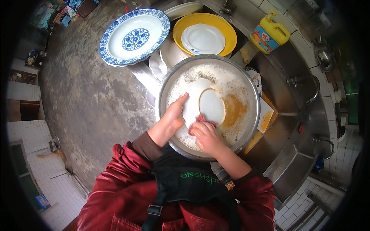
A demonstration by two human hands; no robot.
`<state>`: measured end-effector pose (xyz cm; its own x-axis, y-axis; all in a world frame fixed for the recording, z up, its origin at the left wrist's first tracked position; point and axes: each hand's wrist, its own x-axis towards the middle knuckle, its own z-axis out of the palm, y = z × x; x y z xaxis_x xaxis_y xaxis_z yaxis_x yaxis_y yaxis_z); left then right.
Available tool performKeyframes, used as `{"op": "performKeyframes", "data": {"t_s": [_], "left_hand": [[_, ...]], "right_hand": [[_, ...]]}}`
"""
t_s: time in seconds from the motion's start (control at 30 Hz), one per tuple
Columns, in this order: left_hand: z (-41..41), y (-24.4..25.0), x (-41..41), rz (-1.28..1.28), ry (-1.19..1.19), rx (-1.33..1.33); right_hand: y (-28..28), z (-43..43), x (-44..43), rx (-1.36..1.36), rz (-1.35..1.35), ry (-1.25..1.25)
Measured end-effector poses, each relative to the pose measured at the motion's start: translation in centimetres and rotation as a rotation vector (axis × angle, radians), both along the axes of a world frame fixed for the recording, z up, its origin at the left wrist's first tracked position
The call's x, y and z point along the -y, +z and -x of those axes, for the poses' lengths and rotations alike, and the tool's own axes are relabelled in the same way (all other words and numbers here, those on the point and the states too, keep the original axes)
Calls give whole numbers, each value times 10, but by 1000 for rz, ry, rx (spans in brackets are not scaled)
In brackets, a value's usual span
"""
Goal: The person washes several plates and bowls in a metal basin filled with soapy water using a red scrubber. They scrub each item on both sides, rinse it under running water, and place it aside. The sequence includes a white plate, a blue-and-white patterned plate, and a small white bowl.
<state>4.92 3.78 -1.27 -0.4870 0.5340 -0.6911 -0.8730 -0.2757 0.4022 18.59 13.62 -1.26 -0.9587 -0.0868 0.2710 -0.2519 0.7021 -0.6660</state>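
A large metal basin (254,115) of foamy, brownish water (235,111) stands in front of me. My left hand (175,112) grips the left edge of a white plate (212,104), thumb on top. The plate is tilted over the water with its underside and foot ring facing up. Bunched under the fingers of my right hand (206,137) is a reddish cloth (202,118), pressed against the plate's near rim. Part of the cloth is hidden by those fingers.
Beyond the basin are a blue-and-white platter (115,43) and a yellow bowl (177,31) holding a white plate (203,39). A yellow dish-soap bottle (270,33) stands at the back right. Steel sinks (284,135) with taps (313,86) line the right. Concrete floor (95,95) lies left.
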Motion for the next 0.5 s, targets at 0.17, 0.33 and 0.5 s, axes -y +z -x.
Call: {"op": "performKeyframes", "data": {"t_s": [0.17, 0.33, 0.5], "left_hand": [[8, -8, 8, 37, -38, -19], [8, -6, 11, 43, -125, -81], [-9, 16, 9, 108, -201, -227]], "right_hand": [[-31, -32, -42, 222, -87, -110], [-68, 13, -95, 485, -2, -456], [-81, 73, -91, 208, 470, -594]]}}
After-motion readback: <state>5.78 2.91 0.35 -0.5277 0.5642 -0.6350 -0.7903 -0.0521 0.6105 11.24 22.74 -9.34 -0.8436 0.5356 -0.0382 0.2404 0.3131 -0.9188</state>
